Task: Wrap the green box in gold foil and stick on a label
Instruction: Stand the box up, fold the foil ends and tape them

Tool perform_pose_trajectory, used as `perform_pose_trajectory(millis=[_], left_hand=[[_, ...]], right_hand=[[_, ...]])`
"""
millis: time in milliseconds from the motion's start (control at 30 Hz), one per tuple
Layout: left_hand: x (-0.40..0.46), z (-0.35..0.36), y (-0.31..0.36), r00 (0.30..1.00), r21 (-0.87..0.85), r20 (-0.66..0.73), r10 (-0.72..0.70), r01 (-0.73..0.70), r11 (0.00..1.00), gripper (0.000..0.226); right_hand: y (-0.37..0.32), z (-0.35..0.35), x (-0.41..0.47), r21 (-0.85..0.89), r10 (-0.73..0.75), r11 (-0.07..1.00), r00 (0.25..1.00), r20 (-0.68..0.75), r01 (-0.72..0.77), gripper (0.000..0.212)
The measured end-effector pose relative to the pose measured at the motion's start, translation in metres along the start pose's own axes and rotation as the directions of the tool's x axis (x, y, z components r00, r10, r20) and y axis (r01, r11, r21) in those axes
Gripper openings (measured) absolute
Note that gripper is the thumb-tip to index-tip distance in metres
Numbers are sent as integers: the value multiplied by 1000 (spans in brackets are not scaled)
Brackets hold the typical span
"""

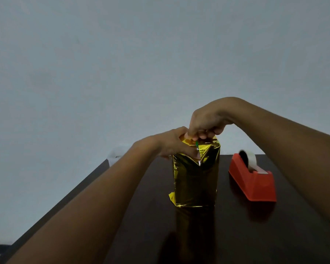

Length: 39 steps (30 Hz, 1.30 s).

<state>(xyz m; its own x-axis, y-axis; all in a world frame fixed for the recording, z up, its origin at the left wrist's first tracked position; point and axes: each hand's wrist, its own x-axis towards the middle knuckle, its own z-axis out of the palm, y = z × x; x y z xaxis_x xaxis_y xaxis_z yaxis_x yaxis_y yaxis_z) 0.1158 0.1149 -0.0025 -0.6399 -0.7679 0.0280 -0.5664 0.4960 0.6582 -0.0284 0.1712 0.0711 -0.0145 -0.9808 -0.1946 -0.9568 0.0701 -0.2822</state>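
Observation:
The box stands upright in the middle of the dark table, wrapped in gold foil (195,180). Only a thin green strip of the box (197,143) shows at the top, between the foil folds. My left hand (174,143) holds the top left corner, its thumb pressing a foil flap against the front. From above, my right hand (206,123) reaches down with curled fingers and pinches the foil at the top edge. A loose foil corner sticks out at the bottom left.
A red tape dispenser (252,180) with a roll of clear tape stands on the dark table (236,235) to the right of the box. A white object (115,154) lies past the table's far left corner. A plain wall is behind.

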Motion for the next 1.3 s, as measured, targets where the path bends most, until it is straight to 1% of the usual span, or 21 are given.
perform_pose_trajectory(millis=[100, 200, 267, 367, 467, 533, 600, 667, 733, 767, 833, 900, 967, 1000, 1033, 1067, 1133, 1167, 1233, 1267, 1300], left_hand=[[-3, 1, 2, 1000, 32, 4, 9, -10, 999, 99], [-4, 1, 3, 1000, 46, -3, 16, -16, 999, 100], [-5, 1, 2, 1000, 52, -6, 8, -7, 999, 92], [-7, -2, -1, 1000, 33, -22, -3, 4, 999, 72], [-9, -2, -1, 1000, 24, -20, 5, -4, 1000, 68], [-8, -2, 0, 1000, 26, -11, 8, -8, 1000, 67], [-7, -1, 2, 1000, 36, -9, 13, -13, 999, 69], [-7, -1, 3, 1000, 32, -5, 18, -17, 999, 73], [-8, -3, 2, 999, 12, 32, 20, -20, 1000, 76], [-9, -5, 2, 998, -2, 61, 15, -15, 1000, 75], [-13, -11, 2, 994, -37, 108, -3, 7, 999, 73], [-13, -15, -1, 993, -141, 106, -43, 58, 988, 66], [-10, -15, -5, 995, -214, 84, -58, 74, 974, 49], [-9, -15, -7, 996, -217, 76, -52, 67, 974, 45], [-9, -13, -7, 997, -210, 63, -49, 61, 976, 48], [-8, -12, -7, 998, -208, 41, -50, 58, 976, 55], [-3, -9, -8, 995, -254, -36, -92, 80, 964, 73], [-1, -7, -8, 989, -289, -83, -126, 97, 953, 81], [2, -4, -10, 965, -348, -187, -186, 112, 931, 94], [5, -3, -11, 950, -370, -226, -214, 119, 921, 100], [6, -2, -13, 937, -390, -252, -243, 132, 912, 105]], right_hand=[[-7, -4, 5, -65, 120, 991, 992, 36, -117, 26], [-12, -9, 3, -93, 209, 974, 977, 47, -204, 30], [-13, -13, 1, -117, 259, 961, 965, 45, -252, 39], [-6, -15, -2, -93, 329, 941, 944, 6, -327, 66], [12, -7, -6, -8, 335, 942, 941, -47, -336, 95], [27, 4, -8, 84, 329, 943, 942, -75, -322, 106], [41, 20, -9, 240, 314, 926, 947, -61, -291, 112], [53, 39, -8, 419, 311, 870, 949, -53, -261, 104], [56, 54, -9, 568, 294, 794, 955, -46, -217, 92], [56, 58, -8, 606, 292, 770, 955, -57, -199, 92], [57, 60, -6, 639, 298, 748, 951, -83, -179, 102], [59, 60, -4, 666, 290, 728, 953, -85, -162, 108], [62, 61, -3, 712, 277, 688, 958, -77, -142, 96], [64, 62, -2, 744, 277, 656, 957, -81, -127, 90], [67, 64, 0, 778, 274, 619, 958, -89, -104, 89], [71, 65, 2, 818, 264, 569, 960, -92, -79, 92], [79, 68, 6, 904, 244, 425, 967, -79, -33, 100], [81, 69, 7, 942, 239, 335, 967, -83, -3, 95], [86, 72, 6, 987, 253, 138, 961, -115, 82, 71], [86, 74, 4, 990, 270, 57, 953, -138, 127, 57], [87, 77, 4, 985, 292, 1, 942, -163, 170, 43]])
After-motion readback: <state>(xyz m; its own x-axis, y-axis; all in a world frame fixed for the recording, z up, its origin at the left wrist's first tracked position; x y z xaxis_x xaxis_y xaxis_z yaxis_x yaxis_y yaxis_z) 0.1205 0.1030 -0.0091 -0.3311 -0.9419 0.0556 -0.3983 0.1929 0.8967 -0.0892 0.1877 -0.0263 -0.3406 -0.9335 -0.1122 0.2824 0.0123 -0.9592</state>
